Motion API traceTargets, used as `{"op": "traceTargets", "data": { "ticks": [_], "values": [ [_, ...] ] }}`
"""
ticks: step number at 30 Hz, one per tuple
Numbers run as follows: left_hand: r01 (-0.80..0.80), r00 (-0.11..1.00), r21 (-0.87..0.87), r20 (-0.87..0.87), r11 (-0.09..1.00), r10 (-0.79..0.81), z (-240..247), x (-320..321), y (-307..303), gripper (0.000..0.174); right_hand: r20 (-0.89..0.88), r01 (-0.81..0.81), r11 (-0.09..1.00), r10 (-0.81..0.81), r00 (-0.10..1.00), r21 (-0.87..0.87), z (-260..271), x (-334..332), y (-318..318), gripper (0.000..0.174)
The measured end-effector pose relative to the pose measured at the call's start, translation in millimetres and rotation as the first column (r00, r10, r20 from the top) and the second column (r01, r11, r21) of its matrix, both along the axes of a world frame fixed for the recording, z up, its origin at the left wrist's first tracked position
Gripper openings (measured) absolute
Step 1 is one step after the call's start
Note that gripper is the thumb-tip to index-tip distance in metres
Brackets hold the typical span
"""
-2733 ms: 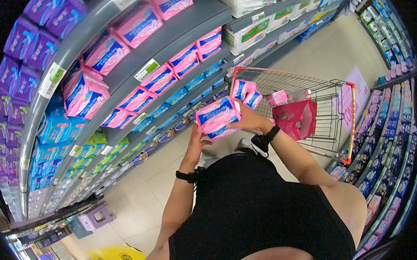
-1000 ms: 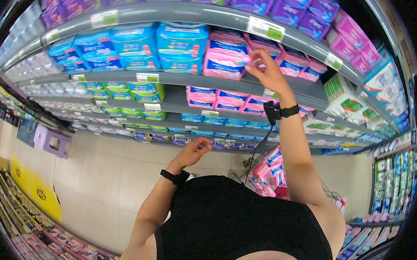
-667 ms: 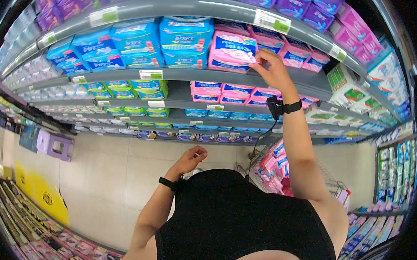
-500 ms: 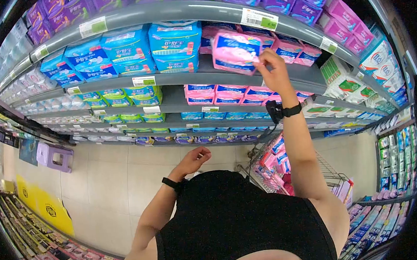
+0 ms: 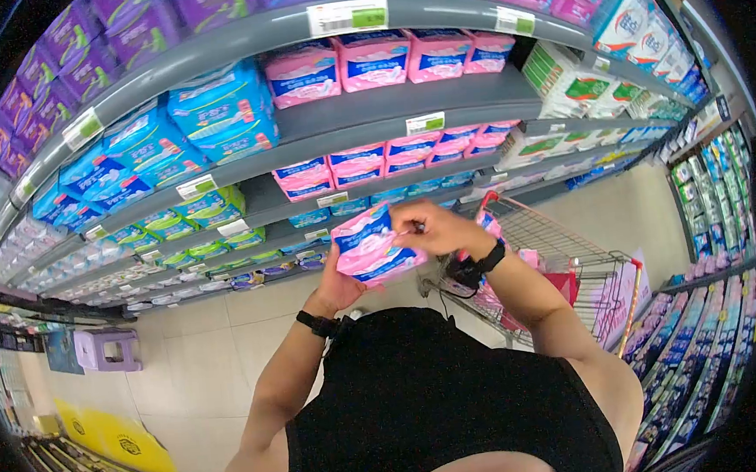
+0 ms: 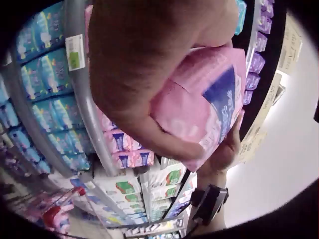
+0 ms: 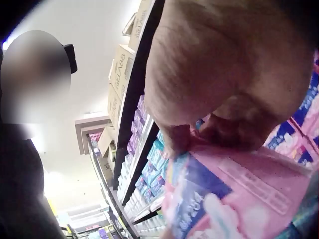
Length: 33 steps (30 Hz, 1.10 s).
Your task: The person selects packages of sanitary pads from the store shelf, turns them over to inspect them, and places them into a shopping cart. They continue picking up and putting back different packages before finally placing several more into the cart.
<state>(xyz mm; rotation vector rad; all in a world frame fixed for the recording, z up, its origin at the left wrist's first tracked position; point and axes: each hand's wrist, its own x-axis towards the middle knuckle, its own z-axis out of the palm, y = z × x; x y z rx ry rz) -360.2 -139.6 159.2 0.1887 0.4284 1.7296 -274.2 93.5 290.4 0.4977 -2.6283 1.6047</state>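
Note:
A pink-and-blue pack of sanitary pads (image 5: 363,242) is held in front of the black top, between both hands. My left hand (image 5: 339,284) grips its left end, thumb along the lower edge. At the upper right end, the curled fingers of my right hand (image 5: 434,228) pinch the wrapper. The left wrist view shows the left thumb across the pink face of the pack (image 6: 187,112). In the right wrist view, the right hand (image 7: 219,74) bends down onto the edge of the pack (image 7: 249,184), and its fingertips are partly hidden.
Shelves (image 5: 404,104) ahead carry rows of similar pink packs (image 5: 374,61), blue packs (image 5: 220,111) and purple packs (image 5: 145,33). A wire shopping cart (image 5: 562,232) with pink packs and a red bag (image 5: 561,286) stands right. A purple stool (image 5: 107,350) is at left.
The right hand has brought the pack down from the shelf to the chest, and the left hand has taken hold of it. The head view has turned right, towards the cart.

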Motion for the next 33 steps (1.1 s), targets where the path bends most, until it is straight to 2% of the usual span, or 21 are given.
{"op": "traceTargets", "data": {
  "ticks": [1, 3, 6, 8, 9, 10, 12, 13, 15, 17, 19, 20, 22, 23, 24, 26, 27, 28, 31, 32, 33],
  "values": [
    [-0.021, 0.999, -0.059, -0.038, 0.998, 0.019, -9.8, 1.5, 2.6, 0.078, 0.058, 0.069, 0.998, -0.07, 0.996, 0.013, -4.9, 9.4, -8.5, 0.027],
    [-0.073, 0.991, -0.169, -0.122, 0.983, 0.052, -19.4, 4.2, 5.9, 0.076, 0.201, -0.005, 0.998, 0.019, 0.979, -0.069, -13.6, 25.2, -5.9, 0.015],
    [-0.133, 0.979, -0.168, -0.176, 0.977, 0.103, -20.3, 17.6, 9.6, 0.071, 0.263, 0.041, 0.911, 0.075, 0.962, -0.411, -28.0, 44.1, 5.6, 0.028],
    [-0.172, 0.976, -0.114, -0.152, 0.979, 0.153, -17.3, 25.1, 15.9, 0.066, 0.271, 0.245, 0.831, -0.118, 0.955, -0.499, -50.7, 51.7, 17.7, 0.041],
    [-0.245, 0.949, -0.106, -0.231, 0.964, 0.216, -16.6, 29.4, 22.8, 0.067, 0.28, 0.333, 0.774, -0.208, 0.937, -0.539, -59.5, 55.1, 24.5, 0.048],
    [-0.319, 0.91, -0.09, -0.309, 0.943, 0.278, -16.4, 34.5, 32.4, 0.068, 0.312, 0.473, 0.815, -0.378, 0.872, -0.335, -63.1, 61.9, 29.9, 0.053],
    [-0.388, 0.864, -0.098, -0.385, 0.917, 0.324, 0.6, 45.0, 44.8, 0.081, 0.387, 0.512, 0.773, -0.371, 0.844, -0.375, -82.8, 72.9, 38.7, 0.063],
    [-0.382, 0.791, -0.075, -0.541, 0.921, 0.284, 10.2, 51.2, 50.3, 0.083, 0.426, 0.532, 0.751, -0.365, 0.828, -0.391, -92.1, 79.1, 42.2, 0.068],
    [-0.355, 0.574, -0.043, -0.798, 0.934, 0.182, 20.7, 64.4, 62.0, 0.087, 0.47, 0.433, 0.812, -0.228, 0.853, -0.392, -90.9, 96.5, 43.3, 0.082],
    [-0.324, 0.622, -0.065, -0.767, 0.944, 0.161, 18.1, 77.0, 71.1, 0.094, 0.509, 0.418, 0.756, -0.132, 0.851, -0.503, -92.4, 110.1, 50.1, 0.083],
    [-0.293, 0.636, -0.079, -0.76, 0.953, 0.133, 21.5, 86.8, 77.2, 0.097, 0.488, 0.391, 0.795, -0.14, 0.862, -0.464, -84.6, 123.8, 59.4, 0.085],
    [-0.249, 0.555, -0.007, -0.82, 0.969, 0.137, 9.9, 88.2, 79.5, 0.095, 0.475, 0.382, 0.81, -0.148, 0.867, -0.445, -79.4, 130.7, 63.4, 0.086],
    [-0.196, 0.847, -0.05, -0.512, 0.979, 0.144, 19.4, 102.1, 88.5, 0.089, 0.361, 0.362, 0.852, -0.224, 0.905, -0.378, -68.4, 143.7, 69.8, 0.086],
    [-0.164, 0.938, -0.069, -0.318, 0.984, 0.134, 22.4, 110.4, 93.4, 0.087, 0.303, 0.359, 0.868, -0.26, 0.917, -0.342, -65.7, 150.4, 73.7, 0.087],
    [-0.193, 0.898, -0.09, -0.416, 0.977, 0.139, 12.4, 116.4, 98.1, 0.084, 0.265, 0.37, 0.881, -0.296, 0.918, -0.296, -65.9, 156.2, 78.3, 0.092],
    [-0.121, 0.93, -0.273, -0.367, 0.954, 0.012, -14.4, 117.8, 111.6, 0.079, 0.137, 0.356, 0.921, -0.337, 0.931, -0.157, -58.5, 169.4, 83.3, 0.096],
    [-0.082, 0.941, -0.36, -0.336, 0.929, -0.047, -8.7, 121.0, 119.9, 0.076, 0.071, 0.354, 0.931, -0.349, 0.934, -0.082, -55.5, 176.0, 85.8, 0.099],
    [-0.119, 0.942, -0.378, -0.336, 0.918, -0.016, -2.7, 130.0, 123.6, 0.065, 0.071, 0.352, 0.934, -0.348, 0.935, -0.059, -55.1, 182.1, 89.1, 0.106],
    [0.169, 0.977, -0.374, -0.055, 0.912, -0.204, 14.5, 134.4, 140.4, 0.074, 0.057, 0.347, 0.924, -0.342, 0.938, -0.162, -66.0, 206.2, 102.1, 0.109],
    [0.106, 0.972, -0.39, -0.154, 0.915, -0.178, 17.9, 139.2, 148.1, 0.075, 0.043, 0.352, 0.924, -0.35, 0.936, -0.149, -87.7, 216.1, 111.1, 0.112],
    [0.04, 0.956, -0.399, -0.25, 0.916, -0.151, 19.8, 146.9, 155.9, 0.076, 0.119, 0.393, 0.88, -0.375, 0.919, -0.267, -95.0, 223.1, 116.8, 0.113]
  ]
}}
